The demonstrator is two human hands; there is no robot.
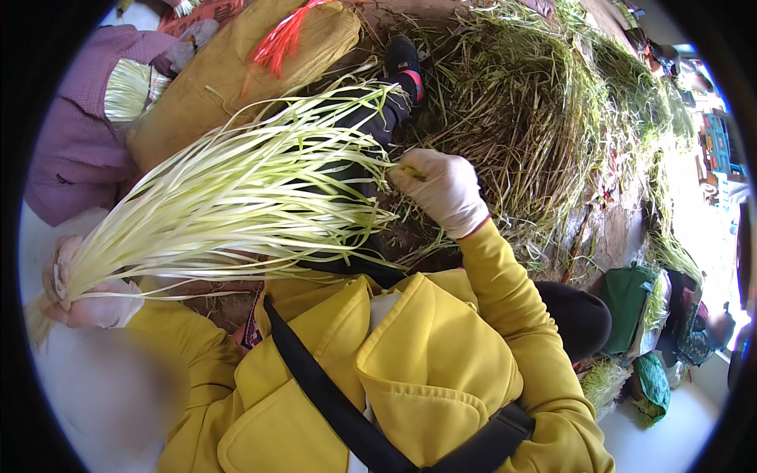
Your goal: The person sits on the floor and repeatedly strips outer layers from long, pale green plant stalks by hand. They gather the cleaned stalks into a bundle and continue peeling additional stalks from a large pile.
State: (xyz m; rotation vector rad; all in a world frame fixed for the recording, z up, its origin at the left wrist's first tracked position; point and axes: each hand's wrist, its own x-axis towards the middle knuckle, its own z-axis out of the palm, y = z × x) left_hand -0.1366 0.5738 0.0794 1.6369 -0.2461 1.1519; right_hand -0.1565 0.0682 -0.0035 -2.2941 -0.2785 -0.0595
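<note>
A long, loose bunch of pale yellow-green garlic chives [260,193] fans out from the left toward the middle. My left hand [83,288], in a pale glove, is closed round the white stem ends at the far left. The leaf tips spread to the right over my dark trousers. Just beyond those tips, my right hand [445,189] is closed in a whitish glove. A small yellow-green wisp of chive leaves [412,171] shows between its fingers. Part of my left hand's grip is hidden by the stems.
A big heap of discarded green and straw-coloured leaves [520,118] covers the floor ahead and right. A brown sack-like roll [236,71] bears red plastic strings [284,43]. At left a person in a purple sleeve [75,142] sits by another chive bundle [132,88]. Green bags [628,307] stand right.
</note>
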